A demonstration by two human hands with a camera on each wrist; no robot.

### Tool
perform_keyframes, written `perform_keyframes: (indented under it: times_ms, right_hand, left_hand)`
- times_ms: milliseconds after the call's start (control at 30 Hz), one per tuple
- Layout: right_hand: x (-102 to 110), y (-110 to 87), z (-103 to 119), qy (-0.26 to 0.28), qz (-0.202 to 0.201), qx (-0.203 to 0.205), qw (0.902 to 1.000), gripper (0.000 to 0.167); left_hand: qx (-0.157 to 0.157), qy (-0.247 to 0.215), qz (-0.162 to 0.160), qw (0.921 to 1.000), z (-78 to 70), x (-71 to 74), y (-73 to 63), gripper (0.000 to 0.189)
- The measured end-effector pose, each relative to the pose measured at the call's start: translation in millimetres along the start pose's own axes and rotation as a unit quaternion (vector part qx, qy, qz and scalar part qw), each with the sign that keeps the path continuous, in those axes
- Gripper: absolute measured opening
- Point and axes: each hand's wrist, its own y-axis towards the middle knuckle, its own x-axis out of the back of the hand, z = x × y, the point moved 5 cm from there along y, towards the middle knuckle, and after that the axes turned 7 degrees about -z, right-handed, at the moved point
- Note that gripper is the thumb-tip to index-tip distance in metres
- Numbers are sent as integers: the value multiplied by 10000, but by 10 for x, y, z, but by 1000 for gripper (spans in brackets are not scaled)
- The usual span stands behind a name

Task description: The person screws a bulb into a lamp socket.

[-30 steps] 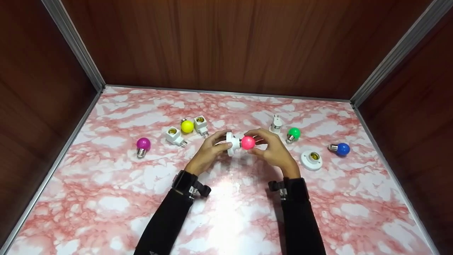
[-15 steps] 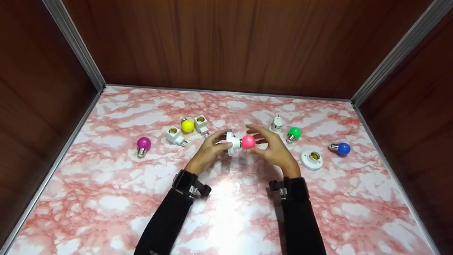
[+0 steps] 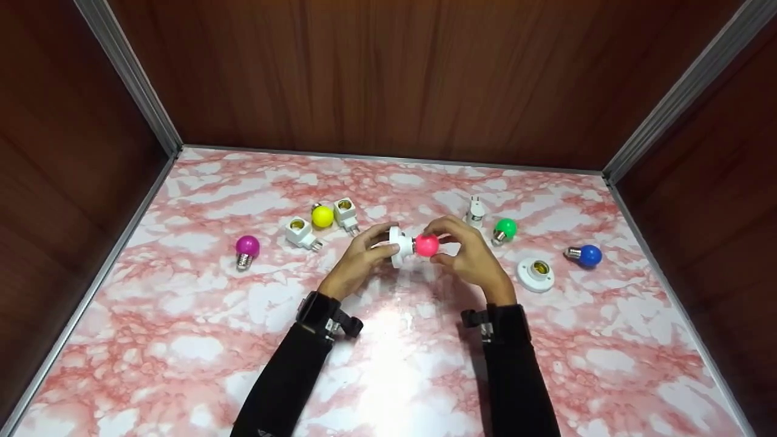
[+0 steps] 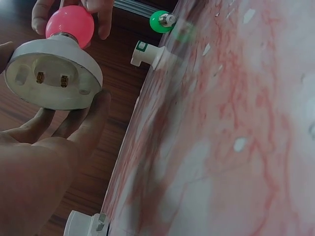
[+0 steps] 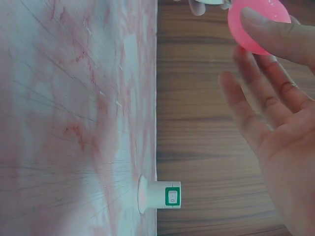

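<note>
My left hand [image 3: 358, 261] grips a white round lamp holder [image 3: 400, 247] by its base, fingers and thumb on opposite sides of the rim. In the left wrist view the open back of this lamp holder [image 4: 29, 88] shows two brass contacts. A pink light bulb [image 3: 427, 245] points sideways into the socket, a strip of its metal screw base visible at the mouth. My right hand [image 3: 470, 255] pinches the pink bulb between thumb and fingers. In the right wrist view, the thumb lies across the pink bulb [image 5: 270, 12] and the lower fingers stand away from it.
Left lie a purple bulb [image 3: 247, 246], a yellow bulb [image 3: 323, 216] and two square plug-in sockets [image 3: 297, 232]. Right are a white plug-in socket [image 3: 475, 212], a green bulb [image 3: 505, 229], another round lamp holder [image 3: 535, 276] and a blue bulb [image 3: 589, 255]. Wood-grain walls [image 3: 388, 79] enclose the marbled table [image 3: 182, 376].
My right fingers spread off the pink bulb half a second ago and now close on it again. My left hand keeps the lamp holder in nearly the same place.
</note>
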Motion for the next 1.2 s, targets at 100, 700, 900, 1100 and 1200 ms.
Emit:
perform_keyframes:
  times_ms: [100,700,900,1100,1200]
  right_hand:
    - [-5,-1,-10,-39,0,-70,10000,48]
    - [2,-25,-57,-88,139,-662,9977,45]
    - [-9,-36,-87,-74,258,-826,9962,46]
    - [-25,-34,-113,-77,358,-923,9951,47]
    - [-19,-26,-102,-74,222,-743,9970,54]
  left_hand:
    - [-27,37,-6,10000,6,4,3,60]
    - [-129,2,-46,9999,6,12,11,63]
    - [-191,48,51,9998,-7,16,4,66]
    - [-180,12,34,9998,1,21,8,65]
    - [-210,58,-80,9997,-6,26,14,64]
